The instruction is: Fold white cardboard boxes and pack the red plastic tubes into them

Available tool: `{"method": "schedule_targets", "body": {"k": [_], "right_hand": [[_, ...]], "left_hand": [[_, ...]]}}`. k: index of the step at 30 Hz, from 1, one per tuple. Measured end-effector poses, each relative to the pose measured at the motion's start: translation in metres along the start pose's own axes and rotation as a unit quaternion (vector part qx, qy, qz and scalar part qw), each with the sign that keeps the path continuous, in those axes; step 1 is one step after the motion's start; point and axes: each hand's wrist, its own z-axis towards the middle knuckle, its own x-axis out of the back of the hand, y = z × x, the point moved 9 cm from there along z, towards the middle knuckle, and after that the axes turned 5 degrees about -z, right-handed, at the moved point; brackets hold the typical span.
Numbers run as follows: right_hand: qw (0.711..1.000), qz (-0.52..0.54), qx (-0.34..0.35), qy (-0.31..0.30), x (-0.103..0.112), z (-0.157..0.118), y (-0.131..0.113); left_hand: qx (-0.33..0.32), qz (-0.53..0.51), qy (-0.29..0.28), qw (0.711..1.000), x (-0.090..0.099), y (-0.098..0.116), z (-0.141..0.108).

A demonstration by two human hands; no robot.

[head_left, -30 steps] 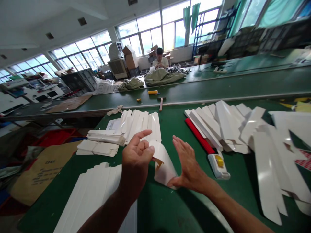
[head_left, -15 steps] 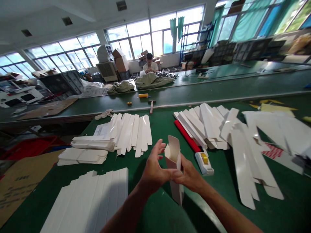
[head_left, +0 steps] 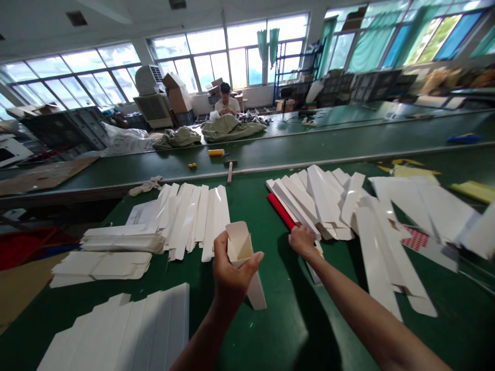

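White box point(head_left: 238, 241): in left hand point(head_left: 232, 270), the landmark for every place here. Left hand closed around box's upper part, thumb on the right side, fingers round the left; box's open end up, flap raised, lower part showing below and right of the hand. Can't tell whether its bottom touches the green worktop point(head_left: 251, 342).

Right hand point(head_left: 302, 240): right of box, well apart from it, fingers curled at near end of red tube point(head_left: 281, 210); can't tell if gripping. White device point(head_left: 314, 273) partly hidden under that hand and wrist, right of box.

Just beyond box to the left: flat white cartons point(head_left: 193, 221), fanned. Farther left of box: bundled white stacks point(head_left: 102, 265). Nearer the wearer, left of box: row of white boxes point(head_left: 124, 330), side by side. Right of box, past red tube: heap of white cartons point(head_left: 317, 201).

Well beyond box: T-shaped tool point(head_left: 230, 172), yellow cylinder point(head_left: 215, 152). Farthest beyond: seated person point(head_left: 227, 105), behind greenish cloth point(head_left: 232, 129).
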Motion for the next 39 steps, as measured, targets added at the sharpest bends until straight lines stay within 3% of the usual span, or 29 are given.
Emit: {"method": "schedule_targets", "body": {"k": [3,6,9,13,17,21,22,23,26,28,31,35,39], "right_hand": [[0.997,-0.03,-0.074,-0.002,-0.01,0.017,0.023],[0.995,-0.011,-0.096,-0.026,-0.015,0.027,0.03],[0.993,0.067,-0.074,-0.067,-0.013,0.034,0.022],[0.961,0.247,0.004,-0.122,0.01,0.019,0.002],[0.894,0.418,0.095,-0.131,0.058,-0.032,-0.011],[0.746,0.604,0.215,-0.18,0.122,-0.093,-0.048],[0.725,0.621,0.231,-0.186,0.139,-0.105,-0.058],[0.72,0.629,0.239,-0.17,0.156,-0.114,-0.065],[0.731,0.631,0.259,-0.03,0.21,-0.136,-0.075],[0.733,0.616,0.287,0.027,0.232,-0.155,-0.082],[0.728,0.602,0.329,0.012,0.237,-0.181,-0.099],[0.706,0.609,0.359,-0.046,0.212,-0.195,-0.119],[0.733,0.568,0.373,-0.03,0.188,-0.191,-0.123]], "left_hand": [[-0.034,-0.003,0.022,0.999,-0.001,-0.007,-0.004],[-0.079,0.025,0.021,0.996,-0.003,-0.006,-0.006],[-0.137,0.065,-0.025,0.988,-0.012,0.003,-0.009],[-0.086,0.066,-0.045,0.993,-0.017,-0.002,-0.01],[-0.055,0.047,-0.048,0.996,-0.023,-0.005,-0.015],[-0.087,0.056,-0.037,0.994,-0.024,0.007,-0.021],[-0.102,0.064,-0.035,0.992,-0.024,0.012,-0.023],[-0.12,0.074,-0.034,0.989,-0.025,0.018,-0.024],[-0.155,0.102,-0.04,0.982,-0.028,0.031,-0.03],[-0.159,0.107,-0.054,0.98,-0.032,0.033,-0.033],[-0.17,0.102,-0.073,0.977,-0.04,0.034,-0.038],[-0.189,0.085,-0.083,0.975,-0.048,0.036,-0.046],[-0.219,0.094,-0.068,0.969,-0.045,0.041,-0.053]]}}
